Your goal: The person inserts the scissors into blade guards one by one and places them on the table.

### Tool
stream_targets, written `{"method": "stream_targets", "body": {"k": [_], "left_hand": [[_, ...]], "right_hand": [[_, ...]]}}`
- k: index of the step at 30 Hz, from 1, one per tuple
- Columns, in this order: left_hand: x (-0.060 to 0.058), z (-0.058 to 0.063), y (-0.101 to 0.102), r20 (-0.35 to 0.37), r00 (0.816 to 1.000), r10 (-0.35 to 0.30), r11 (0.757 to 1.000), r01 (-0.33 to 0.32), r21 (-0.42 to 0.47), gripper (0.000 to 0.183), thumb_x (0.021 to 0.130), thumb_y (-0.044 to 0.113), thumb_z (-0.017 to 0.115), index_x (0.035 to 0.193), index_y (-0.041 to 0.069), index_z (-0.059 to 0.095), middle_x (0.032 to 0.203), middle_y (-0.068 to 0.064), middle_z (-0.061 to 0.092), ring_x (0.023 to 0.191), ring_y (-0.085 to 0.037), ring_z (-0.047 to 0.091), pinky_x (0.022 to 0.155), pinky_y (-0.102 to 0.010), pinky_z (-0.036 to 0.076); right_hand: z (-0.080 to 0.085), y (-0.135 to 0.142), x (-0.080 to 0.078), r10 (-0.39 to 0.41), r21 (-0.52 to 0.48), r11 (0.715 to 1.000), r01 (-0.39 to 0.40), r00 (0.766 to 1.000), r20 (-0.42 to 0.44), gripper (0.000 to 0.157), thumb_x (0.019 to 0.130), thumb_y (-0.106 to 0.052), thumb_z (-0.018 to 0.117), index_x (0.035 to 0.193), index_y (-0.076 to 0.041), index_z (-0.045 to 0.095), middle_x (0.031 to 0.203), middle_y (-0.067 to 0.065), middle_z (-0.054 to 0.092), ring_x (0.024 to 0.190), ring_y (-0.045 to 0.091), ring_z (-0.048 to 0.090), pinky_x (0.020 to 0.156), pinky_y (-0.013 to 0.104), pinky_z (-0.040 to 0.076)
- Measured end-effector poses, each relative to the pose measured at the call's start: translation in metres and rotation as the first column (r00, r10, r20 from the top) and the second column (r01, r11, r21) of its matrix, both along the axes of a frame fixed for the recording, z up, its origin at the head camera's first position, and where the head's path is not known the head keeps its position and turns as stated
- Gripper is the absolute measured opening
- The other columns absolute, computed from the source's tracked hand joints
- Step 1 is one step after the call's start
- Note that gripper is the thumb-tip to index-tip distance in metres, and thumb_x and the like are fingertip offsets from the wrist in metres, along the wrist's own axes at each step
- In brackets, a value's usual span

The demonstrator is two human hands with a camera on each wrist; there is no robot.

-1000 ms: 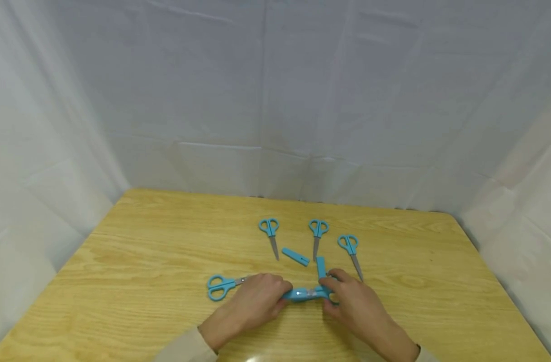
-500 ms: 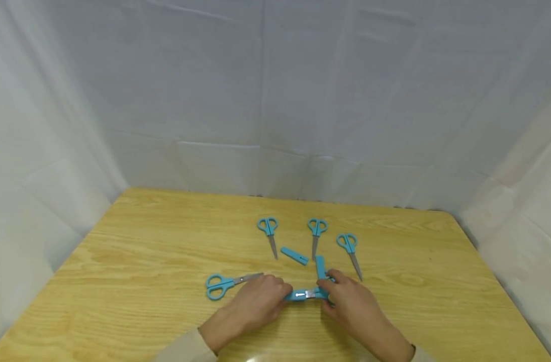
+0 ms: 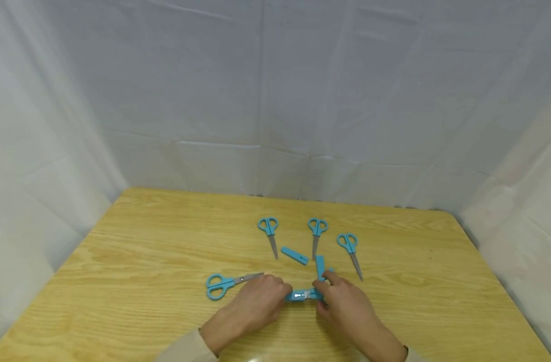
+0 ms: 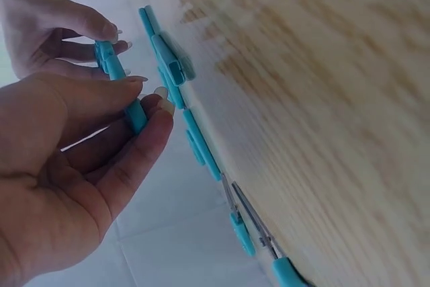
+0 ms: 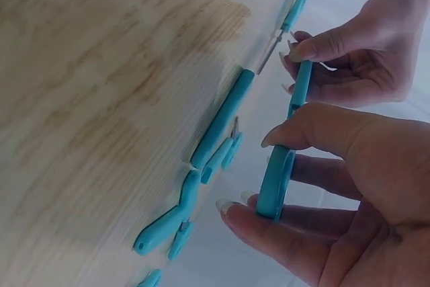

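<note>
My left hand (image 3: 263, 297) pinches a blue scissors sheath (image 3: 296, 295) between thumb and fingers. With my right hand (image 3: 350, 304) I grip the blue handle loops of a pair of scissors (image 5: 274, 186). Their blades point left into the sheath's mouth, and a short strip of metal shows between sheath and handle in the head view. Both hands are above the table in the wrist views. Another blue sheath (image 3: 320, 266) lies just beyond my right fingers, which hide its near end. Uncovered scissors (image 3: 220, 287) lie left of my left hand, blades pointing toward it.
Farther back on the wooden table (image 3: 167, 241) lie three bare-bladed scissors: one at left (image 3: 268, 227), one in the middle (image 3: 317, 228), one at right (image 3: 348, 244). A loose blue sheath (image 3: 295, 255) lies among them. White sheeting (image 3: 275, 100) surrounds the table's back and sides.
My right hand has shifted slightly left with the scissors, toward the left hand. Less blade shows outside the sheath than half a second ago. The left hand is nearly still.
</note>
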State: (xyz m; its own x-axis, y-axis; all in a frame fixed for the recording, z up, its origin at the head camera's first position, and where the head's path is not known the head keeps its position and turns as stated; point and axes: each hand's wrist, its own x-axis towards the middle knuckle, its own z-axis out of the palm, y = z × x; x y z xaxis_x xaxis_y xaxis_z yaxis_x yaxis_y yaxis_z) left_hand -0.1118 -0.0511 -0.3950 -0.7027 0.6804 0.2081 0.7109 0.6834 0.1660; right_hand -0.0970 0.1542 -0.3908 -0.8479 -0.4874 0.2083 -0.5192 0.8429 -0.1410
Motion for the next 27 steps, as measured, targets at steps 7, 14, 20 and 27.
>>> {"method": "stream_targets", "body": {"k": [7,14,20,27], "left_hand": [[0.0027,0.0023,0.0003,-0.009,1.0,-0.015,1.0,0.015,-0.003,0.018,0.075,-0.002,0.068,0.068,0.014,0.062,0.061,0.007,0.055,0.057,-0.007,0.052,0.056,-0.024,0.045],[0.0036,0.0032,-0.0006,0.011,1.0,-0.002,1.0,0.002,-0.025,0.016,0.076,0.001,0.069,0.07,0.013,0.063,0.062,0.007,0.056,0.059,-0.008,0.054,0.057,-0.024,0.045],[0.0029,0.0024,-0.0022,0.073,0.997,0.014,1.0,-0.015,0.012,0.015,0.078,0.004,0.071,0.07,0.015,0.064,0.063,0.009,0.056,0.06,-0.005,0.053,0.058,-0.024,0.045],[0.0014,0.0056,-0.0032,0.116,0.993,0.0,0.998,-0.007,0.068,0.013,0.08,0.005,0.071,0.073,0.015,0.066,0.065,0.01,0.055,0.058,-0.002,0.045,0.057,-0.023,0.043]], "right_hand": [[-0.0008,-0.0077,0.0003,0.032,0.013,0.999,-0.033,0.999,0.021,0.023,0.073,-0.01,0.077,0.095,-0.008,0.07,0.099,0.01,0.063,0.079,0.024,0.065,0.061,0.033,0.054],[-0.0012,-0.0064,-0.0002,0.06,-0.001,0.998,-0.06,0.998,0.021,0.025,0.074,-0.01,0.077,0.097,-0.009,0.069,0.098,0.008,0.062,0.079,0.021,0.064,0.061,0.032,0.053],[0.0005,-0.0055,-0.0005,0.082,-0.028,0.996,-0.081,0.996,0.036,0.026,0.074,-0.011,0.077,0.098,-0.009,0.068,0.099,0.006,0.062,0.082,0.021,0.064,0.063,0.032,0.053],[0.0065,-0.0031,-0.0013,0.083,-0.012,0.997,-0.083,0.995,0.047,0.023,0.074,-0.014,0.077,0.095,-0.011,0.067,0.094,0.0,0.063,0.077,0.017,0.064,0.057,0.028,0.05]]}}
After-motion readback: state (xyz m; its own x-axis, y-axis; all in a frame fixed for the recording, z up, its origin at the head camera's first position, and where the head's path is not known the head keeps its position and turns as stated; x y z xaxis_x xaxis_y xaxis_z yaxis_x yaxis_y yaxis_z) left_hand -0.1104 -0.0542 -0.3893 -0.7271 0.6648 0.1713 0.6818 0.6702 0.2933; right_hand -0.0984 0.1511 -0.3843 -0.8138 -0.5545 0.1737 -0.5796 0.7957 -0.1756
